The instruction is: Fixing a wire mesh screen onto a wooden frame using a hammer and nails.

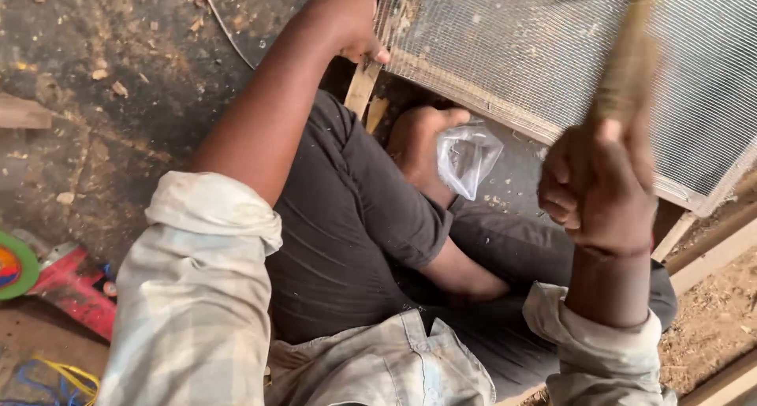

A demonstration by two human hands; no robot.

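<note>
Our right hand (601, 187) is blurred, its fingers closed around a wooden handle (627, 67) whose head is cut off at the top edge, so we cannot make out its shape. Our left hand (356, 20) is partly out of view at the top; its fingers press on the near edge of the mesh frame (552, 67), one wooden frame covered in fine wire mesh, tilted up at the far right. Whether they grip anything small there we cannot tell. One bare foot (422, 142) rests under the frame, with one clear plastic bag (467, 158) just beside it. At the near left on the dusty floor (118, 83) lie a red tool (75, 292) and a green disc (16, 266), both cut off.
</note>
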